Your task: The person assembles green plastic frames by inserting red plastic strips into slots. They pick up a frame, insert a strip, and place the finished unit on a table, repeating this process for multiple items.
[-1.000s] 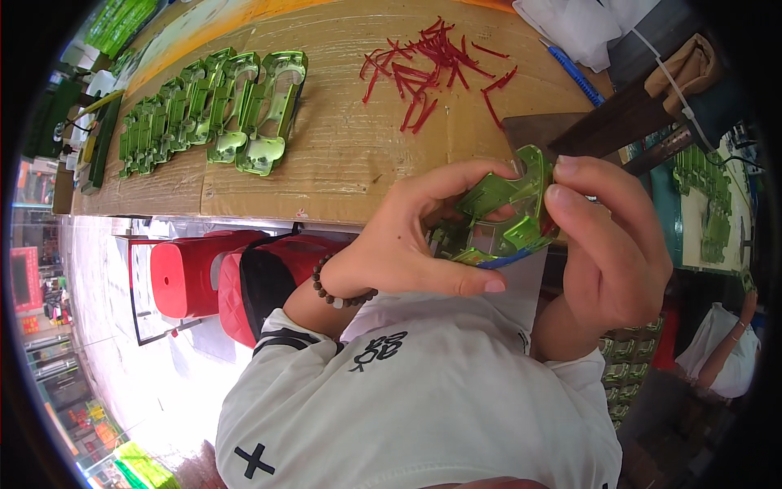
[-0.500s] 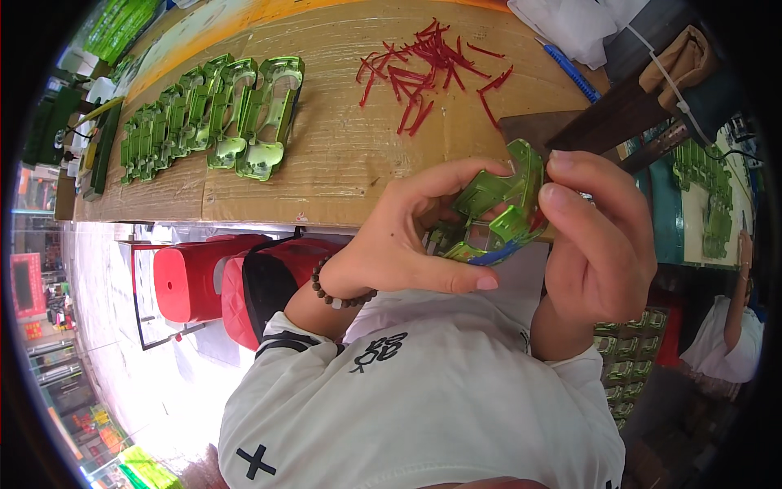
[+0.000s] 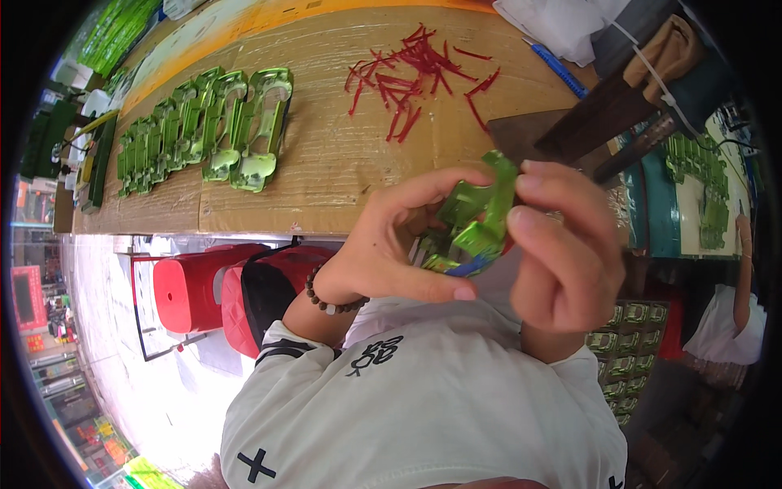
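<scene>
Above my lap, in front of the table edge, a shiny green plastic shell (image 3: 476, 216) with cut-out openings is held between my two hands. My left hand (image 3: 391, 244) wraps around its left side, thumb stretched along the bottom. My right hand (image 3: 570, 244) has its fingers curled in at the shell's right edge, fingertips against it; whether a small piece is also pinched there is hidden. Blue and a bit of red show on the shell's lower side. Beyond my hands, a loose pile of thin red strips (image 3: 415, 73) lies on the table.
A row of similar green shells (image 3: 261, 130) stands on the brown table (image 3: 326, 179) at left. A blue pen-like tool (image 3: 558, 69) and dark metal bars (image 3: 603, 122) are at right. Red stools (image 3: 195, 285) stand below left; more green parts (image 3: 627, 350) are at lower right.
Both hands have shifted a little to the left with the green shell, which has tilted slightly. The whole view has also moved a little. The grip looks much the same.
</scene>
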A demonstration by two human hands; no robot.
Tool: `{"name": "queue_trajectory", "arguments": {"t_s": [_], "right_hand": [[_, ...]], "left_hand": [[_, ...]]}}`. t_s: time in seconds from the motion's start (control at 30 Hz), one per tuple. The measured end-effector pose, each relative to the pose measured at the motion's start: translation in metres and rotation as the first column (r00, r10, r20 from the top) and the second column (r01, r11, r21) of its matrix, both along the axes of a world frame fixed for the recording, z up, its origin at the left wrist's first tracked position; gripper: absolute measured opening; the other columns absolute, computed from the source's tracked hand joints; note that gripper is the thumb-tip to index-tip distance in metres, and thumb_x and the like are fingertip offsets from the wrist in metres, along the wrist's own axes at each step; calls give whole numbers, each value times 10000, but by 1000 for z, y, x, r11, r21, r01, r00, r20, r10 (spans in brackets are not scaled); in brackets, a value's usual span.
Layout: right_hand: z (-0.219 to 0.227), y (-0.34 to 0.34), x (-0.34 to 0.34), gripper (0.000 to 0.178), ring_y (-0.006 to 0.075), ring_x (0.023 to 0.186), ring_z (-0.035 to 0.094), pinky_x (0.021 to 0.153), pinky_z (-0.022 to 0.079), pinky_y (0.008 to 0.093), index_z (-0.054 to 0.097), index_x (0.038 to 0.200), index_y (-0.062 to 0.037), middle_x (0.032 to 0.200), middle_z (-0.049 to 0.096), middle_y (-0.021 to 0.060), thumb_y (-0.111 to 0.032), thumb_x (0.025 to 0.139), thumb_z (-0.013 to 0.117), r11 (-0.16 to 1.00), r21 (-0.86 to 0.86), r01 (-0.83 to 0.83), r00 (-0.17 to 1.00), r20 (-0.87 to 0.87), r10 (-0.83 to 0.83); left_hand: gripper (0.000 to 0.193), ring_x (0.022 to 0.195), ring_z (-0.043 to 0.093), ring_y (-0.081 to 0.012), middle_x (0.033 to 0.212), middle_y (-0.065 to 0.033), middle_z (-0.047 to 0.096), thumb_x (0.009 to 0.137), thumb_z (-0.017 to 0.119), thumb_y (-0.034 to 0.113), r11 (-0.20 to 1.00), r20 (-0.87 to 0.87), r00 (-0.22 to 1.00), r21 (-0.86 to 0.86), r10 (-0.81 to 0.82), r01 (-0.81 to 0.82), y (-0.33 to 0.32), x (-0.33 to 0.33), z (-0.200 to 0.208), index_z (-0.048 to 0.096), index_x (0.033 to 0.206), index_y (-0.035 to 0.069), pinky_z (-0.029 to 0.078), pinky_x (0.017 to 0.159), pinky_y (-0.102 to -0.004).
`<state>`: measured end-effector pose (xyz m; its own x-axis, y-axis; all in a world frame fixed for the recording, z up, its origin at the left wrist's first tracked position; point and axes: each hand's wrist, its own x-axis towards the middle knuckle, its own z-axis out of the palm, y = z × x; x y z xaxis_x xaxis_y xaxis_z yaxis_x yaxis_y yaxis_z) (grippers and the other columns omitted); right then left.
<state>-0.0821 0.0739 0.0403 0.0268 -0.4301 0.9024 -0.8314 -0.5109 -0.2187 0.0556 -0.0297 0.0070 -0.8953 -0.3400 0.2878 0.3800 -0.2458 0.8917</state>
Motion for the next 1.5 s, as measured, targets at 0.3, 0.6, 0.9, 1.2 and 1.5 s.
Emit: {"name": "queue_trajectory", "arguments": {"t_s": [0.3, 0.6, 0.9, 1.2, 1.5], "right_hand": [[-25, 8, 20, 440, 326, 898, 544, 738, 504, 383, 513, 1026, -83, 1013, 512, 166, -355, 735, 700, 995, -83, -58, 992, 111, 67], [-33, 19, 28, 343, 287, 928, 516, 789, 471, 386, 560, 990, -93, 1020, 514, 125, -169, 693, 715, 984, -74, -162, 913, 366, 178], [-34, 18, 28, 312, 303, 938, 530, 811, 463, 378, 589, 964, -76, 1016, 541, 143, -43, 673, 698, 982, -44, -185, 845, 503, 181], [-49, 18, 15, 255, 315, 930, 541, 770, 487, 370, 605, 921, -80, 1015, 546, 122, -123, 691, 707, 953, -169, -252, 864, 405, 301], [-46, 35, 13, 472, 285, 955, 496, 833, 452, 375, 457, 1033, -59, 1048, 445, 156, -244, 702, 739, 990, 96, -99, 940, 335, 62]], "left_hand": [[811, 1025, 516, -172, 1124, -127, 540, 540, 836, 107, 977, 35, 999, -210, -35, 42, 3, 16, -12, 422, 1218, -51, 393, 899, -316], [805, 1043, 504, -166, 1145, -119, 525, 563, 829, 90, 987, 33, 997, -146, -63, 68, 19, 17, -19, 410, 1236, -50, 384, 913, -313], [806, 1012, 523, -164, 1115, -117, 537, 562, 824, 98, 954, 12, 989, -267, 145, -137, 28, 10, -20, 407, 1236, -51, 403, 890, -302], [781, 1036, 512, -160, 1137, -115, 533, 575, 814, 85, 995, 43, 999, -95, 16, -12, 34, 11, -22, 413, 1232, -47, 395, 896, -296], [762, 1078, 481, -158, 1174, -111, 506, 628, 772, 58, 998, 104, 993, 29, -58, 55, 40, 7, -25, 372, 1271, -32, 382, 911, -298]]}}
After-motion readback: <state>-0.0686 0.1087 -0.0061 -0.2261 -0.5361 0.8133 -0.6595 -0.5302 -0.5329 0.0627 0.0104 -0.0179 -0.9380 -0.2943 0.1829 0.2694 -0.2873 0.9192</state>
